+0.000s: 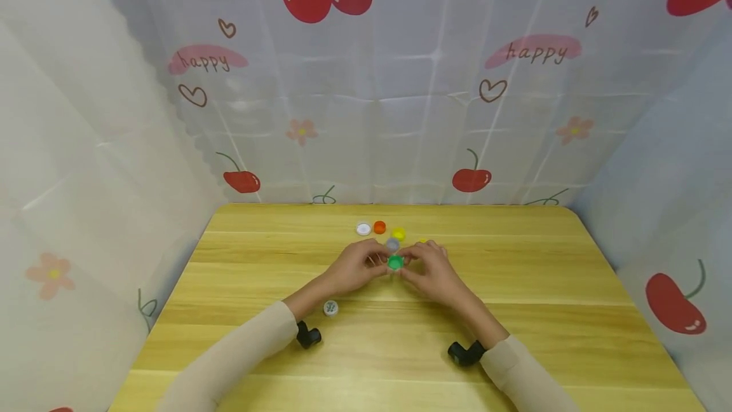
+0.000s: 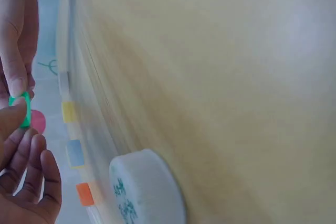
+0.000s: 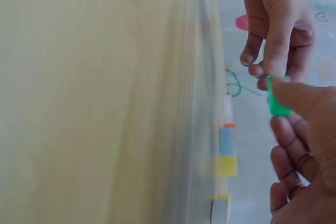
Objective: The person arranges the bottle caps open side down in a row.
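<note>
My left hand (image 1: 358, 266) and right hand (image 1: 433, 274) meet over the middle of the table, both pinching a small green bottle cap (image 1: 395, 262) between thumb and fingers. In the head view its hollow side faces up. The left wrist view shows the left thumb across the green cap (image 2: 26, 111), with the other fingers curved below. Seen from the right wrist, the right thumb lies over the cap (image 3: 278, 100), and the left fingertips touch its upper edge. Just beyond the hands is a grey-blue cap (image 1: 392, 244).
Behind the hands stand a white cap (image 1: 363, 229), an orange cap (image 1: 380, 227) and a yellow cap (image 1: 399, 234). Another yellow piece (image 1: 423, 241) is partly hidden by the right hand. A white round piece with a green print (image 1: 330, 308) lies near the left forearm. A printed curtain (image 1: 400, 145) borders the table.
</note>
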The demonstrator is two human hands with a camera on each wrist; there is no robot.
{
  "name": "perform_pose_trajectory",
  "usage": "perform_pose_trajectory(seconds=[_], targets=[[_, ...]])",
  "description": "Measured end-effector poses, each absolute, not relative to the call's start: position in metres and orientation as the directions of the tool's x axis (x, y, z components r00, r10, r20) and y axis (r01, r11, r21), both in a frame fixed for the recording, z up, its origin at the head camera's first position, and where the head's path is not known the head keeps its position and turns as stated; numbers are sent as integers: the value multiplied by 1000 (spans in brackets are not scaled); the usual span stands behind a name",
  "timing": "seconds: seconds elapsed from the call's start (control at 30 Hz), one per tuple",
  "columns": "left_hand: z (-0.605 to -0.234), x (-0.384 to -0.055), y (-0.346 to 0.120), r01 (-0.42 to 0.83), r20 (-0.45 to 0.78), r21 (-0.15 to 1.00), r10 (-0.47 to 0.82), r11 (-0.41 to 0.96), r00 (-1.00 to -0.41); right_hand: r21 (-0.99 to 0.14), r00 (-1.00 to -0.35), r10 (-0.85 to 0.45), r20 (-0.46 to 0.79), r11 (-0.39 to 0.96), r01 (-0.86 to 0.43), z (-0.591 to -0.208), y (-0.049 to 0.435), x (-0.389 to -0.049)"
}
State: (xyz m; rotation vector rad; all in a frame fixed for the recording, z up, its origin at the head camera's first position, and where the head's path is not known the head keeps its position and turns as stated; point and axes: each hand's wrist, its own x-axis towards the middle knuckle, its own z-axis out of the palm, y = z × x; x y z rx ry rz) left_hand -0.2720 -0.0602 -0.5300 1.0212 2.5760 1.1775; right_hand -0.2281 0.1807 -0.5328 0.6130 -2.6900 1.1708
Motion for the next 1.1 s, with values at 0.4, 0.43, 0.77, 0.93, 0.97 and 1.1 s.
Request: perform_pose_trajectory(seconds=[0.4, 0.43, 0.77, 0.93, 0.97, 1.1], targets=[[-523, -233, -77, 505, 271, 810, 575, 296, -772, -881, -926, -295, 237, 337, -333, -528, 178, -198], [-523, -231, -77, 501, 271, 814, 571, 293, -775, -879, -923, -295, 247, 332, -341, -528, 177, -197], [-525, -232, -80, 240, 88, 951, 571, 196, -816, -856, -908, -306, 287, 343, -387, -527, 177, -195], [-523, -237, -81, 21, -107, 978, 580, 209, -808, -813, -879, -334, 341, 364, -454, -527, 178, -195], [-522, -237, -81, -5, -135, 976, 583, 219, -801, -803, -872, -339, 353, 369, -468, -527, 178, -195], [-519, -236, -80, -45, -182, 970, 594, 238, -783, -774, -852, -350, 389, 378, -508, -528, 177, -196]])
